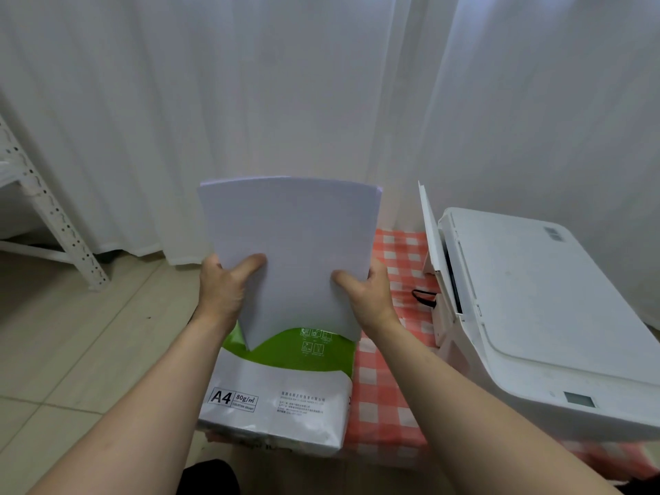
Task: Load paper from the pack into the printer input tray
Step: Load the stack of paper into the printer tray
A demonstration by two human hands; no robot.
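Observation:
A stack of white paper [293, 241] stands almost upright in the middle of the view, slightly bowed. My left hand [225, 291] grips its left edge and my right hand [368, 294] grips its right edge, thumbs on the near face. Below it lies the green and white A4 paper pack [278, 394], which hides the stack's lower edge. The white printer [535, 316] sits to the right, apart from the stack. Its input tray flap [430, 234] stands raised at the printer's left end.
A red and white checked cloth [385, 387] covers the table under the pack and printer. A black cable [423, 296] lies by the printer's left side. White curtains hang behind. A white perforated metal shelf frame [53, 216] stands on the tiled floor at left.

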